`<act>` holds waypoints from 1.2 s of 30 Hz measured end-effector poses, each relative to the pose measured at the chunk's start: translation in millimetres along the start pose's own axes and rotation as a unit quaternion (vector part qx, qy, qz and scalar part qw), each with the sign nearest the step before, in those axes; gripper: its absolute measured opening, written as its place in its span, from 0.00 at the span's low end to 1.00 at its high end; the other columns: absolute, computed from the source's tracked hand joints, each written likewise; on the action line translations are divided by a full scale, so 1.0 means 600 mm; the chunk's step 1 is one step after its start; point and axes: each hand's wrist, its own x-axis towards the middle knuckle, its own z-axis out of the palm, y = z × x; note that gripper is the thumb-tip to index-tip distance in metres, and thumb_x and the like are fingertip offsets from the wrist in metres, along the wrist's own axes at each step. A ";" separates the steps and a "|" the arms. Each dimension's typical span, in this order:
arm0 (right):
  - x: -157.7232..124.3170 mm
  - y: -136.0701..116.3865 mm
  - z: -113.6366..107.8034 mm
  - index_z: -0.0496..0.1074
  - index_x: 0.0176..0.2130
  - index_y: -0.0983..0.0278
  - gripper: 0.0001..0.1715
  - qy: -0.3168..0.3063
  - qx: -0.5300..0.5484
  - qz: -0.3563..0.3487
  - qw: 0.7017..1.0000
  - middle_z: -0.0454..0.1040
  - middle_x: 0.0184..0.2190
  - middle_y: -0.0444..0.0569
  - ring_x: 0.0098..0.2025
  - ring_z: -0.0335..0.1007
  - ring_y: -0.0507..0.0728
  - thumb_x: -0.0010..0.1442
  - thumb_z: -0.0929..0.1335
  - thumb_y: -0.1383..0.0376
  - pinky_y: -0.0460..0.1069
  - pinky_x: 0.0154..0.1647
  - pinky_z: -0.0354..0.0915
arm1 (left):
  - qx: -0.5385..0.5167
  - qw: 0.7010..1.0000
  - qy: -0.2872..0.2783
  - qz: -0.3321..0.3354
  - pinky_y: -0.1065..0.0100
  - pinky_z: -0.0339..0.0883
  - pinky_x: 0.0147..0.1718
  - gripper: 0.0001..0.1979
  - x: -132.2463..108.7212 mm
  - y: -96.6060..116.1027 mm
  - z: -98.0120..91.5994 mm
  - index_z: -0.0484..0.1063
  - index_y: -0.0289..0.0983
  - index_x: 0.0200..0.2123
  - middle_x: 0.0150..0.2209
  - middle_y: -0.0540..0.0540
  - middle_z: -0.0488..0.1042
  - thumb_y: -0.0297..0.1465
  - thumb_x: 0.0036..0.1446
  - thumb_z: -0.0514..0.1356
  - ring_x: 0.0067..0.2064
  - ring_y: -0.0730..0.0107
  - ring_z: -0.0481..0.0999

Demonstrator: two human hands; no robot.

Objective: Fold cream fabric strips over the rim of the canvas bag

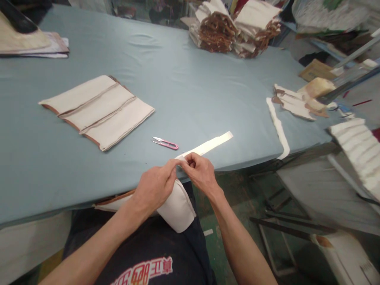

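Around our grip, the broadest thing is the blue-covered table (97,174), which spreads away ahead and to both sides, its near edge passing just beneath our fingers. Well beyond the grip, a little to the right, we see a pile of folded cream and brown cloth (218,33) near the table's far side. Left of the grip and farther in lies a flat cream panel (97,109), its two raised seams running slantwise and brown showing along one edge. Close below the grip, a cream cloth piece (178,209) hangs past the table edge over our lap, its upper part covered by our left hand (156,184); we cannot tell whether that palm also holds it. Our right hand (200,170) meets the left at the table's edge, and the fingertips of both pinch the near end of a pale strip (213,144). The rest of this strip lies on the table, reaching away to the right of the grip. Well to the right of our hands, a narrow white strip (278,128) curves down over the edge. Smallest of all, pink-handled snips (166,143) rest just beyond the grip and to its left, blades pointing away leftward.
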 end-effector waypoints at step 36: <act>0.003 0.023 -0.012 0.62 0.33 0.58 0.14 0.014 0.118 -0.037 0.992 0.67 0.24 0.40 0.27 0.64 0.55 0.68 0.63 0.55 0.49 0.31 0.59 | 0.163 0.984 -0.065 0.041 0.59 0.77 0.37 0.26 0.009 0.051 -0.005 0.58 0.38 0.71 0.41 0.35 0.85 0.29 0.72 0.48 0.41 0.47 0.87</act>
